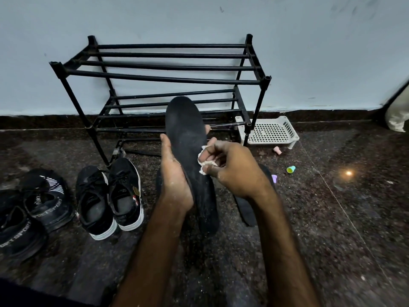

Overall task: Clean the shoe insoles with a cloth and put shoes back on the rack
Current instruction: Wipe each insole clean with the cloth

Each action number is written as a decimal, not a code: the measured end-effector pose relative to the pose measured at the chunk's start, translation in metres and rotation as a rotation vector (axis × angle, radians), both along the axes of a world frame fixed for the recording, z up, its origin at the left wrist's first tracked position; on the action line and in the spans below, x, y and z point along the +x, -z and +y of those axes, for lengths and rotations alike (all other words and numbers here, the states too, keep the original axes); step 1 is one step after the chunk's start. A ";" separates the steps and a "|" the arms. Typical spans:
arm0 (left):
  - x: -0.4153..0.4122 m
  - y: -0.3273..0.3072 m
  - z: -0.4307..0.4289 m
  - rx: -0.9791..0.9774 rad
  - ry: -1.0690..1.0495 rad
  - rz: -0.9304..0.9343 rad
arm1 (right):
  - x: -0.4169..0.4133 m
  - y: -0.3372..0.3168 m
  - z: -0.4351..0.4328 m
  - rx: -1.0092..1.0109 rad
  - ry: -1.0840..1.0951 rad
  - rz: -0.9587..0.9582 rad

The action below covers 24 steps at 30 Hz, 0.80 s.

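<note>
My left hand (174, 173) grips a black insole (187, 134) from below and holds it tilted up in front of the rack. My right hand (232, 169) pinches a small white cloth (204, 162) against the insole's right edge. A second black insole (245, 207) lies on the floor under my right wrist. The black metal shoe rack (159, 74) stands against the wall with bare shelves. A pair of black sneakers with white soles (110, 196) sits on the floor left of my hands. Two black sport shoes (28, 211) lie at the far left.
A white plastic tray (270, 131) sits on the floor right of the rack. Small items lie near it: a pink cap (277, 150), a green cap (291, 169) and a purple piece (274, 178). The floor is dark speckled stone. A pale bag (398, 116) is at the right edge.
</note>
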<state>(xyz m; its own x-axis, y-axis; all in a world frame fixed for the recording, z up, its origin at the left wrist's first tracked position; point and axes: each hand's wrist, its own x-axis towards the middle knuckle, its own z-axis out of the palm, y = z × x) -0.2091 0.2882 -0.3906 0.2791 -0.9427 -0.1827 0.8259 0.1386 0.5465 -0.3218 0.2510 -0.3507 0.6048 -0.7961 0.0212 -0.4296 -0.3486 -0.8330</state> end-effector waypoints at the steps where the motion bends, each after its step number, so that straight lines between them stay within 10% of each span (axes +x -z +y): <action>1: -0.001 0.000 0.001 0.007 0.005 -0.004 | 0.002 -0.001 0.001 -0.009 -0.033 -0.022; 18: -0.023 -0.005 0.007 -0.026 0.053 0.059 | 0.025 -0.012 -0.008 -0.456 0.338 -0.045; 24: 0.005 0.001 0.006 -0.004 -0.133 0.149 | 0.004 0.001 0.002 0.083 -0.149 0.060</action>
